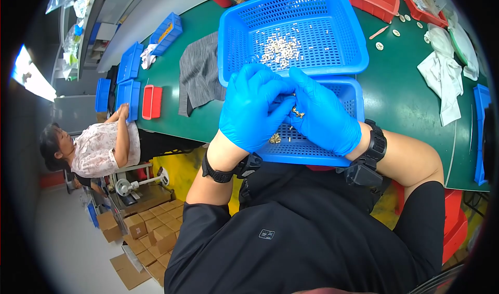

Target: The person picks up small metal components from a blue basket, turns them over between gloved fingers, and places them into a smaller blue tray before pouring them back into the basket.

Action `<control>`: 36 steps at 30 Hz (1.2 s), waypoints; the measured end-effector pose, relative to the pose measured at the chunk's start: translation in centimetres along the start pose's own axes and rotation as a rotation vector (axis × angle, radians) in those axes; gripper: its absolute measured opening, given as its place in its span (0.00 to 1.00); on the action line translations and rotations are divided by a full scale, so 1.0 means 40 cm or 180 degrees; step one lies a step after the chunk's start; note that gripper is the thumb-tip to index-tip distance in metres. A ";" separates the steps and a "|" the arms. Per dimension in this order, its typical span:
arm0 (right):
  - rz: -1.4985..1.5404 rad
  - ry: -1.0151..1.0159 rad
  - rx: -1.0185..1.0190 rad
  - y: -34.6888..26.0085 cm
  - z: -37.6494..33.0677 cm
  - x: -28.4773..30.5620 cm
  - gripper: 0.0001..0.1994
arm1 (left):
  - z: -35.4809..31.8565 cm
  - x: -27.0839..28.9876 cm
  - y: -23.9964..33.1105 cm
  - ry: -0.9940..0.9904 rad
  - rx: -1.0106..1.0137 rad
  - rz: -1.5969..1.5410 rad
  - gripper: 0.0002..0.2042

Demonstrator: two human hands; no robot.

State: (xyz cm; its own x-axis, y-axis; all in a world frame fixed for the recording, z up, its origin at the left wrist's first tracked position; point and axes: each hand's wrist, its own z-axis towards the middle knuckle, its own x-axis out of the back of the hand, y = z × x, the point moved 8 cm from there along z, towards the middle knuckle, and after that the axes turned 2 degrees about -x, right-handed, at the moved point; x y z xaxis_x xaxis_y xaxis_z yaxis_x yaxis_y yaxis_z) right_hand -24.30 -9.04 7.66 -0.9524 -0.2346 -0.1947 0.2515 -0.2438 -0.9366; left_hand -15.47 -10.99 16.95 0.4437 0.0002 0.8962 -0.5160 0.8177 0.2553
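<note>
Both my hands wear blue gloves and meet over the near blue basket (351,92). My right hand (326,118) is cupped around several small brass-coloured metal pieces (297,112). Against it, the fingers of my left hand (251,106) are bent and drawn together; whatever they pinch is hidden. A little heap of similar brass-coloured pieces (275,138) lies in the near basket below my hands. Just beyond stands a larger blue basket (357,52), with a pile of small pale, shiny pieces (281,49) spread on its perforated bottom.
A grey cloth (200,73) lies left of the baskets on the green table (397,81). Red trays (371,0) stand at the far right, near small round pieces and a white cloth (442,73). Further left are a small red tray (152,102), blue bins and a seated person (101,147).
</note>
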 end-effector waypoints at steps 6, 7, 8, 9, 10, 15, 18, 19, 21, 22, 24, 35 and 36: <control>-0.0818 0.0000 0.0291 -0.002 -0.001 -0.001 0.29 | -0.003 -0.018 -0.012 -0.0152 0.0200 -0.0108 0.08; -0.0376 -0.0057 0.0377 -0.016 0.001 -0.008 0.27 | -0.007 -0.019 -0.019 -0.0125 0.0262 -0.0247 0.08; 0.0067 -0.0113 0.0461 -0.030 0.003 -0.014 0.25 | -0.011 -0.021 -0.027 -0.0098 0.0323 -0.0386 0.07; 0.0511 -0.0169 0.0544 -0.045 0.005 -0.019 0.22 | -0.015 -0.021 -0.034 -0.0070 0.0386 -0.0525 0.07; 0.0512 -0.0170 0.0541 -0.058 0.010 -0.021 0.22 | -0.017 -0.021 -0.040 -0.0070 0.0389 -0.0526 0.07; 0.2831 -0.0008 -0.1364 0.039 0.007 -0.039 0.23 | -0.018 0.008 -0.033 0.0073 0.0049 -0.0647 0.09; 0.1311 -0.0014 -0.0858 0.085 0.009 -0.010 0.26 | -0.019 0.010 0.002 -0.0027 -0.0386 -0.0456 0.12; 0.1341 -0.0010 -0.0881 0.098 0.010 -0.009 0.26 | -0.019 0.003 0.004 -0.0107 -0.0400 -0.0406 0.13; 0.1399 0.0000 -0.0926 0.113 0.010 -0.007 0.27 | -0.021 -0.011 0.007 -0.0265 -0.0430 -0.0306 0.14; 0.1398 0.0001 -0.0928 0.108 0.006 -0.004 0.27 | -0.020 -0.011 0.005 -0.0265 -0.0429 -0.0309 0.14; -0.0292 -0.0060 -0.0164 0.020 0.002 0.008 0.31 | -0.018 -0.017 -0.002 -0.0440 -0.0363 -0.0380 0.14; -0.0762 -0.0274 0.0217 -0.018 0.005 -0.005 0.35 | -0.028 -0.022 -0.021 -0.0261 -0.0226 -0.0484 0.11; -0.0525 -0.0315 0.0156 -0.013 0.008 -0.008 0.33 | -0.029 -0.020 -0.027 -0.0216 -0.0226 -0.0504 0.10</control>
State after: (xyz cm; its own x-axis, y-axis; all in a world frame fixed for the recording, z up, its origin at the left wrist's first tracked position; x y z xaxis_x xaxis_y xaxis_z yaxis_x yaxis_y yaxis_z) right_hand -24.07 -9.12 8.31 -0.9604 -0.2785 -0.0078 0.1037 -0.3316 -0.9377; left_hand -14.44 -11.21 15.53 0.4636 -0.1688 0.8698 -0.3894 0.8430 0.3711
